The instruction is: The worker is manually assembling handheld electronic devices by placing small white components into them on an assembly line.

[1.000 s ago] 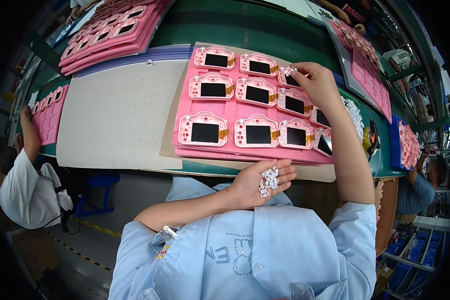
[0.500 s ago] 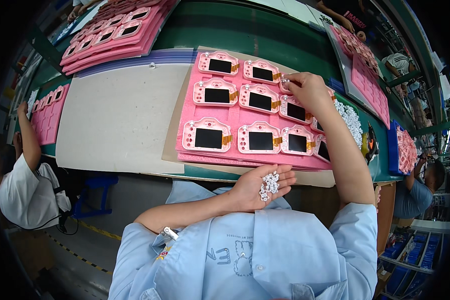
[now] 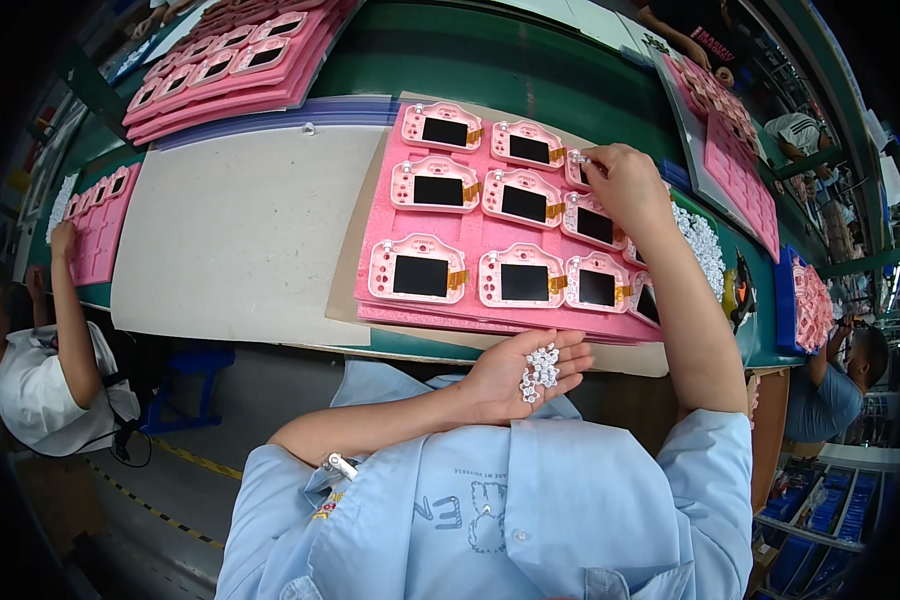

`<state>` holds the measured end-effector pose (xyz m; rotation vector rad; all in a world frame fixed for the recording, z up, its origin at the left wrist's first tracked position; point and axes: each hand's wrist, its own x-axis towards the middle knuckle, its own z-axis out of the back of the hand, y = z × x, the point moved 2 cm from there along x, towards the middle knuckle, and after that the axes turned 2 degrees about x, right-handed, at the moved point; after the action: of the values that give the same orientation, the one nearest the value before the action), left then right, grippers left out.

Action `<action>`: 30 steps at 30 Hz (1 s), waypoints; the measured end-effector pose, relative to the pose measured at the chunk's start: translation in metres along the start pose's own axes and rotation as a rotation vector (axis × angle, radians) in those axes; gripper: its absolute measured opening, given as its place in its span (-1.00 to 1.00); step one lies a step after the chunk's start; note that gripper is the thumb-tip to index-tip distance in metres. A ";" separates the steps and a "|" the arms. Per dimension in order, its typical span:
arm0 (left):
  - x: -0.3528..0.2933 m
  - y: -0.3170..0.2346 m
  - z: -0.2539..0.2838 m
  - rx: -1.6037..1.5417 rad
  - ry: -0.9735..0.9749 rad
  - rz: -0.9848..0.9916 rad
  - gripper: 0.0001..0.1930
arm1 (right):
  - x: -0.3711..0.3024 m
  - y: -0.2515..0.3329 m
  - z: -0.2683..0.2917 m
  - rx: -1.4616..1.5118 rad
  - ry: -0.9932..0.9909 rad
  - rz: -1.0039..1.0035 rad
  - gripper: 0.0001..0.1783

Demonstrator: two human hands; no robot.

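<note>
My left hand (image 3: 518, 375) lies palm up below the table edge, cupping a small heap of clear white plastic pieces (image 3: 540, 368). My right hand (image 3: 625, 185) reaches over a pink foam tray (image 3: 470, 225) that carries several pink camera-shaped shells with dark screens. Its fingertips pinch a small white piece (image 3: 577, 158) against the shell at the tray's upper right. The shells under my right forearm are partly hidden.
A bare cardboard sheet (image 3: 240, 235) lies left of the tray. More pink trays (image 3: 230, 65) are stacked at the far left. A pile of white pieces (image 3: 705, 245) sits right of my arm. Other people work at the left (image 3: 45, 370) and at the right (image 3: 830, 385).
My right hand has shifted slightly along the top-right shell, still pinching at it. The left hand stays cupped with its pieces. The view has drifted a little.
</note>
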<state>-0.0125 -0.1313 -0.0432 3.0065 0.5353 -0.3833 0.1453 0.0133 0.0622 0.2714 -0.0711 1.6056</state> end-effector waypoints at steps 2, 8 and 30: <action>-0.001 0.000 -0.001 0.003 -0.010 -0.004 -0.65 | 0.000 0.001 0.001 -0.013 0.018 -0.023 -0.75; -0.001 0.001 -0.002 0.007 -0.019 0.003 -0.64 | 0.001 -0.004 -0.002 0.031 0.089 -0.056 -0.75; -0.003 -0.001 -0.003 -0.047 0.018 0.033 -0.71 | -0.119 0.063 0.050 0.390 0.562 0.492 -0.74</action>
<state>-0.0149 -0.1314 -0.0393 2.9721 0.4888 -0.3376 0.0932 -0.1167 0.0920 0.0923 0.6578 2.1282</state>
